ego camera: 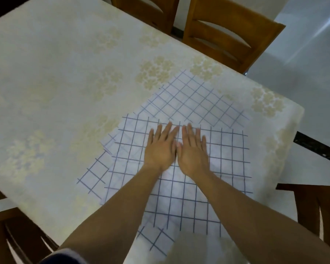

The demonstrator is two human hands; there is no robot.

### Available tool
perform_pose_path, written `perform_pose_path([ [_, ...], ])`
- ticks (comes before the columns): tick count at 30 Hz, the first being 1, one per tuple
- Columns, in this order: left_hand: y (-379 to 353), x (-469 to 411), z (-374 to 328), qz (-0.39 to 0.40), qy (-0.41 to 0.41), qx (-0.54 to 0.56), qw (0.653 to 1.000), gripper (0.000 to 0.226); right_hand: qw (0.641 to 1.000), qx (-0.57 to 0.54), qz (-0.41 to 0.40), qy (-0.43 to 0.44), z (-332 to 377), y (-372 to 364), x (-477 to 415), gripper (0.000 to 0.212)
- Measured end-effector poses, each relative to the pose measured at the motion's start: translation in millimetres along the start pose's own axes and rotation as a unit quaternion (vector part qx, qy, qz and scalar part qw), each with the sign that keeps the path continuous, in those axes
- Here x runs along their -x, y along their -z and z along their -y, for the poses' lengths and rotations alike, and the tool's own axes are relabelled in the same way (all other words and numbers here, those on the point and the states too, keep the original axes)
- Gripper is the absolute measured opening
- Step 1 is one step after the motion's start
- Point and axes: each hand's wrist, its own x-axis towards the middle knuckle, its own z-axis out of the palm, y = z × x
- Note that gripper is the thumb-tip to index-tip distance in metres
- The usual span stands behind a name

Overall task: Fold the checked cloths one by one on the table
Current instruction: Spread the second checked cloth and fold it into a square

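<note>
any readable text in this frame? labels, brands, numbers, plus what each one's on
No readable text anywhere in the head view.
Checked cloths: blue grid lines only, no label or tag showing.
Tablecloth: pale flower pattern only.
Chairs: plain wood, no marks.

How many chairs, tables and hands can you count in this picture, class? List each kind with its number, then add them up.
Chairs: 4
Tables: 1
Hands: 2
Total: 7
</note>
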Motion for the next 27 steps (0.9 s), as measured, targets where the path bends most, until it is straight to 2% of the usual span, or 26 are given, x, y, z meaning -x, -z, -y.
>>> perform_pose_path([
  [3, -5.7, 2.4, 20.0, 0.025, 0.034, -0.056, 0.998, 0.058, 0.998, 0.064, 0.024, -0.009, -39.1, -3.6, 8.1, 0.065],
  [8, 15.5, 10.3, 67.4, 0.040, 0.083, -0.060, 0.994, 0.063, 0.992, 0.089, 0.040, -0.077, -110.7, 18.5, 20.6, 0.068],
  [11, 23.9, 11.6, 52.7, 0.021, 0.081, -0.049, 0.995, 0.065, 0.992, 0.096, 0.009, -0.080, -84.1, 22.7, 21.9, 0.068],
  [14, 18.6, 35.1, 4.2, -0.052, 0.025, -0.008, 0.998, 0.065, 0.999, 0.012, -0.039, -0.018, -16.6, 12.6, 50.6, 0.065],
  [17, -12.2, 82.1, -19.5, -0.029, -0.015, -0.006, 0.999, 0.064, 0.999, -0.045, -0.010, 0.006, 26.8, -18.9, 96.1, 0.066],
  [23, -18.4, 128.5, 23.5, 0.025, 0.015, -0.056, 0.998, 0.061, 0.998, 0.061, 0.028, 0.006, -35.0, -34.1, 149.8, 0.068],
  [27, -5.0, 142.9, 58.3, 0.026, 0.090, -0.058, 0.994, 0.065, 0.995, 0.069, 0.039, -0.068, -84.2, -20.9, 156.1, 0.074],
])
